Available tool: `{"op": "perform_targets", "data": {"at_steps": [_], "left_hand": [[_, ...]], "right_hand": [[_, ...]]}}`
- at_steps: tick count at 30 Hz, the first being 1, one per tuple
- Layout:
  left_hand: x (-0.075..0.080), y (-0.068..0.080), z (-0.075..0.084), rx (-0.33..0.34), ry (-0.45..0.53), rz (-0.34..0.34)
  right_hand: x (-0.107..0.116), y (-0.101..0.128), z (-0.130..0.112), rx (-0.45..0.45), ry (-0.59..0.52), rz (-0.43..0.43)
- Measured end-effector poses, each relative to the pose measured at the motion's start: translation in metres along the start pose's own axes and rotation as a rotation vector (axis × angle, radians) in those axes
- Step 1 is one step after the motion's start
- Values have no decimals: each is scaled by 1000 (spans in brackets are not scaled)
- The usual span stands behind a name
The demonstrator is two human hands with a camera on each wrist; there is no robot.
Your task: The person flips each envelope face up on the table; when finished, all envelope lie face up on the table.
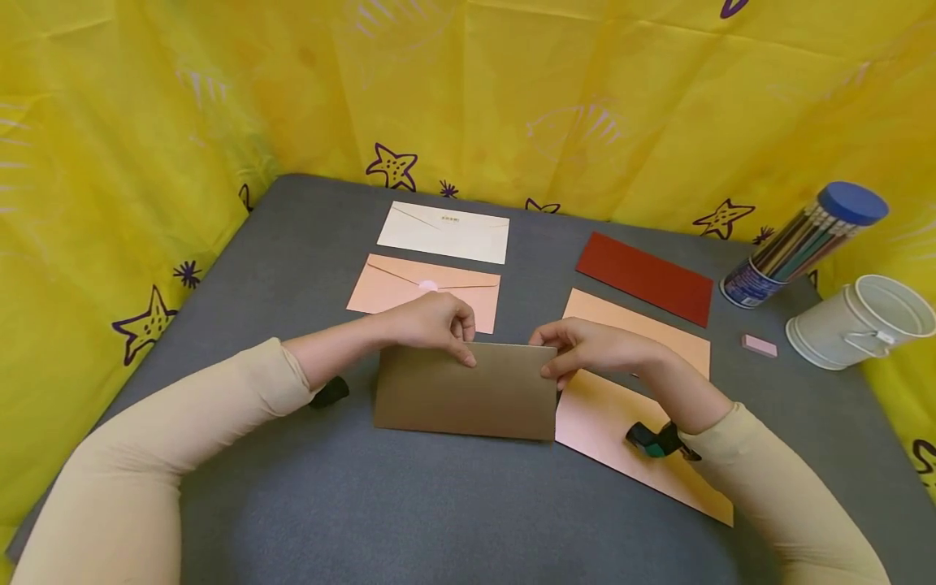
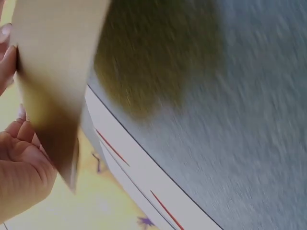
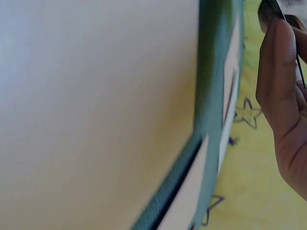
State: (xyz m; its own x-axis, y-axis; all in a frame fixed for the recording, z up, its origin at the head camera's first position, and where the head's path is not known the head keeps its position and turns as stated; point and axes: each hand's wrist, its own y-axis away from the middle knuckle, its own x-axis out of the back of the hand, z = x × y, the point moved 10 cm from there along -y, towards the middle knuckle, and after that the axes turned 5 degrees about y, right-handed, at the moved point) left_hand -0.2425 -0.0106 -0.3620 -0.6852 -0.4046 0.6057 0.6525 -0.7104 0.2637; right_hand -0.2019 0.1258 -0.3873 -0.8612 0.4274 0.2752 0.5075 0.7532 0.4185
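Note:
Between both hands a gold-brown envelope (image 1: 468, 398) is held tilted up, its plain face toward the head camera. My left hand (image 1: 431, 321) pinches its top edge near the middle, thumb in front. At the top right corner, my right hand (image 1: 600, 345) pinches the same envelope between thumb and fingers. The left wrist view shows the envelope (image 2: 60, 62) nearly edge-on. Just behind it lies a peach envelope (image 1: 461, 296) with a round pale seal, and beyond that a white envelope (image 1: 453, 236). The gold-brown envelope's far side is hidden in the head view.
On the right, a red envelope (image 1: 647, 278), a peach envelope (image 1: 661, 331) and a nearer peach envelope (image 1: 607, 422) lie in a column, the latter partly under my right wrist. Further right stand a pencil tube (image 1: 804, 236), a small pink eraser (image 1: 759, 345) and a white metal can (image 1: 841, 321).

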Motion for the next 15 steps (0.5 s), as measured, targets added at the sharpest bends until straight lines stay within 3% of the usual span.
{"op": "perform_targets", "data": {"at_steps": [5, 10, 15], "left_hand": [[24, -2, -17, 33, 52, 54], [42, -2, -35, 109, 153, 103], [56, -2, -52, 186, 347, 151]], "right_hand": [[26, 12, 5, 2, 8, 75], [49, 23, 13, -16, 0, 144], [71, 33, 16, -18, -21, 219]]}}
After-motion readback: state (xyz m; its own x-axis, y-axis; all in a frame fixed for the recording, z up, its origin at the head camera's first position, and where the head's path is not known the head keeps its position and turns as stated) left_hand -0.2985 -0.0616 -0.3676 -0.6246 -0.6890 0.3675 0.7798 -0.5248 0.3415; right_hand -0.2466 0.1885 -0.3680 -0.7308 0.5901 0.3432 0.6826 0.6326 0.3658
